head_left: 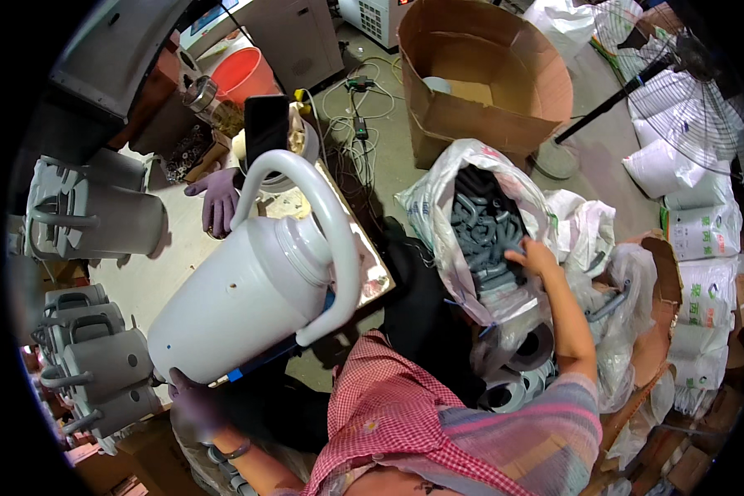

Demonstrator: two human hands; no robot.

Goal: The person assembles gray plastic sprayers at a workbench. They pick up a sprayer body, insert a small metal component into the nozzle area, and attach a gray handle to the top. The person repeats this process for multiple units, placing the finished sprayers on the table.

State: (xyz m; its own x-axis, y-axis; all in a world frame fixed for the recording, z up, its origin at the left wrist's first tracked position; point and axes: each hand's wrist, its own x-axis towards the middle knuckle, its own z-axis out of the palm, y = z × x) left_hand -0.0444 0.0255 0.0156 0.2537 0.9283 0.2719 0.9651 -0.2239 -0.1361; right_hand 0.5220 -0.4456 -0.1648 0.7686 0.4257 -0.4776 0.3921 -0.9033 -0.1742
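Note:
A large pale grey jug [231, 289] with a big arched handle [339, 215] lies tilted over the table's edge. My left hand [194, 407], in a purple-grey glove, is at the jug's base with its thumb side against the rim; blur and the jug hide most of the fingers. To the right, my bare right hand [537, 259] reaches into an open white sack [438, 194] full of curved grey plastic handles [484, 223]. Its fingers close around one of those pieces among the pile.
More grey jugs [112, 223] stand along the left side. On the table [132, 285] lie a purple glove [219, 201], a red bucket [244, 76] and a dark phone [267, 128]. Beyond are a big cardboard box [488, 124], floor cables [360, 124], a fan [686, 54] and stacked white sacks [703, 231].

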